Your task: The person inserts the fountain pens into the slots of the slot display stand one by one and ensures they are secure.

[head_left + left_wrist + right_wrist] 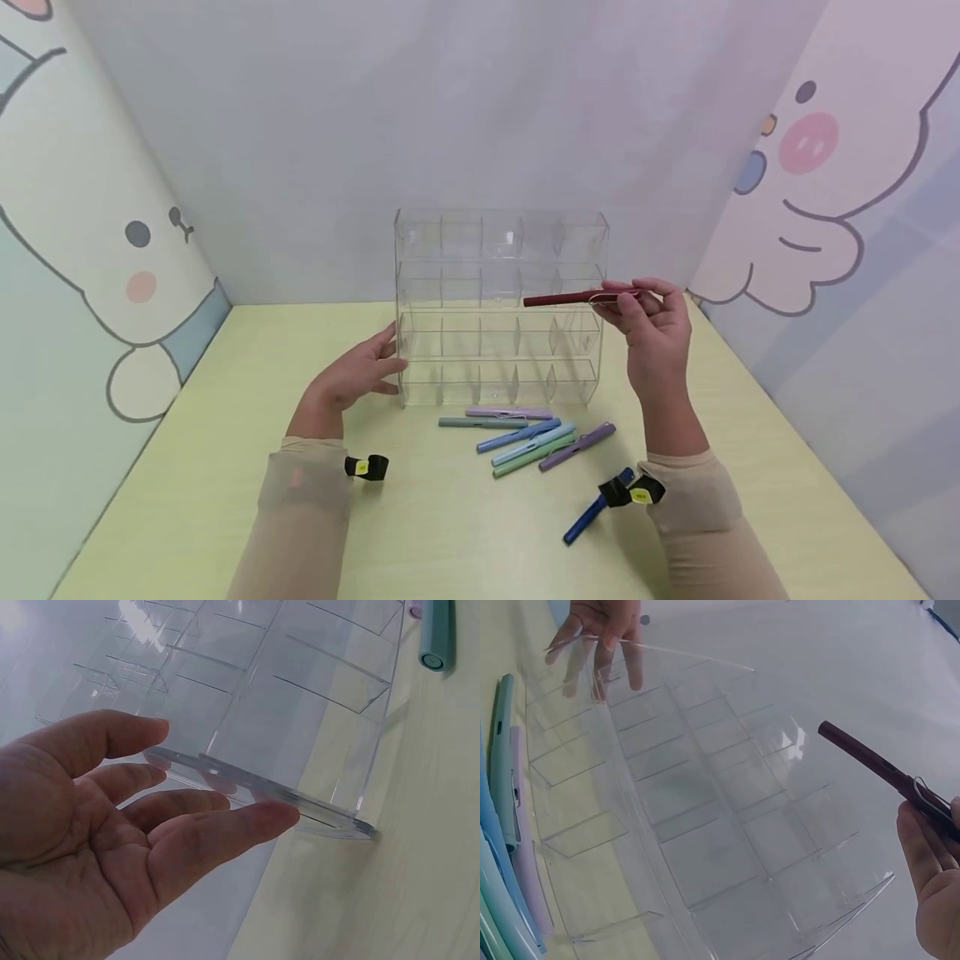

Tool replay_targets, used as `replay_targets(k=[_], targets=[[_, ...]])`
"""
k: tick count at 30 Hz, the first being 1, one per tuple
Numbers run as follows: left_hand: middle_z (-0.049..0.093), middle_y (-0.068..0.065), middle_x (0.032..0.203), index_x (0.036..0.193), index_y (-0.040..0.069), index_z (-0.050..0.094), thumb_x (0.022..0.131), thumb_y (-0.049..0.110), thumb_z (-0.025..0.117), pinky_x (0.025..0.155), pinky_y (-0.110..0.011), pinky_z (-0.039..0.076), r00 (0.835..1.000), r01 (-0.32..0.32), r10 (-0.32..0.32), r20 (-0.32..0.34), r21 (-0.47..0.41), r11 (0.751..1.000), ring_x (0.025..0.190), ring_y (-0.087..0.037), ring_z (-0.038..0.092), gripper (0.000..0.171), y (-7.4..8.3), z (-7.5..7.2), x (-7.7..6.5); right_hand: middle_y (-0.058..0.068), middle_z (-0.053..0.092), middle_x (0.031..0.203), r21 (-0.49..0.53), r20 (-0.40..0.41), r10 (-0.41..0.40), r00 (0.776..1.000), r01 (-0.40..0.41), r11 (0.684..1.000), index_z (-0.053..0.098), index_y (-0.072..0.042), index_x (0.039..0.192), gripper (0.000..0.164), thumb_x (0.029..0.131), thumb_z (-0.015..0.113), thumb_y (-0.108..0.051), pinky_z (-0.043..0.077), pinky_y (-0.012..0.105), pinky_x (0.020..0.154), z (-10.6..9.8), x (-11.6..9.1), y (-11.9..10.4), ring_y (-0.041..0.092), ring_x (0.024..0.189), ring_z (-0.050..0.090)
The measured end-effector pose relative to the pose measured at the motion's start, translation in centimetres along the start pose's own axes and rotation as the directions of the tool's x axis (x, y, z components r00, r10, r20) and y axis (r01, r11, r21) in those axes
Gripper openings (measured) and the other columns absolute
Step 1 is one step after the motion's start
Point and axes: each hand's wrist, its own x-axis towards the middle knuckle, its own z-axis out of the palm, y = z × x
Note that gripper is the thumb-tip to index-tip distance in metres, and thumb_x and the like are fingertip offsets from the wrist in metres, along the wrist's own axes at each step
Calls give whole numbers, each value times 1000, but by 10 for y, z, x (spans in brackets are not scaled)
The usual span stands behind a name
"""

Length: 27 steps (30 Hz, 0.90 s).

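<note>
The right hand point(656, 329), fingers pinching the dark red pen point(558, 298), holds it before the clear rack point(460, 343); the left hand point(360, 371), fingers spread, touches its left side. A slack pinch could drop the pen among the loose pens point(519, 436); a knock might shift the rack

Left forearm point(303, 517): sleeved; enters the head view at 7 o'clock, runs toward 12.
Left wrist point(318, 421): bare, bent toward 1 to 2 o'clock.
Left grip point(358, 377): at 8 o'clock from view centre; digits spread, gaps between.
Left fingers point(187, 802): extended, slightly bent; tips apart.
Right forearm point(708, 525): sleeved; enters at 5 o'clock, runs toward 11.
Right wrist point(667, 421): bare, nearly straight.
Right grip point(656, 329): at 3 o'clock, higher in view than the left; pinching.
Right thumb point(634, 312): tip toward 11 o'clock, opposing the fingers.
</note>
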Motion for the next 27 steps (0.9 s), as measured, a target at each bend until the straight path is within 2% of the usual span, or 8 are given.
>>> replay_targets(k=[6, 9, 19, 27], targets=[[13, -12, 164, 156, 42, 2, 102, 17, 52, 97, -51, 52, 1000, 23, -22, -13, 23, 999, 138, -40, 41, 78, -2, 1, -3, 22, 69, 105, 37, -9, 10, 1000, -10, 999, 47, 4, 118, 26, 94, 57, 6, 57, 42, 87, 3, 2, 5, 31, 95, 72], [13, -13, 164, 157, 41, 1, 102, 18, 52, 97, -51, 52, 1000, 10, -10, -11, 32, 999, 139, -41, 39, 78, 0, 1, -3, 22, 69, 106, -2, -8, -1, 1000, 1, 1000, 48, 3, 119, 26, 95, 58, 3, 57, 41, 87, 4, 8, 4, 30, 95, 72], [15, -12, 164, 157, 41, 3, 102, 19, 53, 98, -51, 51, 1000, 2, -2, -9, 21, 1000, 140, -40, 37, 78, 1, 0, -2, 23, 67, 106, -21, 10, -12, 1000, 12, 1000, 49, 4, 118, 30, 92, 63, 1, 57, 42, 86, 14, 48, -12, 31, 93, 71], [11, -14, 164, 158, 35, -1, 102, 19, 52, 98, -53, 50, 1000, -15, 15, -12, 35, 999, 141, -42, 35, 79, 0, 0, -3, 22, 69, 104, -91, 55, 1, 998, 4, 996, 50, 3, 116, 30, 91, 66, -3, 58, 41, 84, 26, 78, -17, 30, 91, 72]])
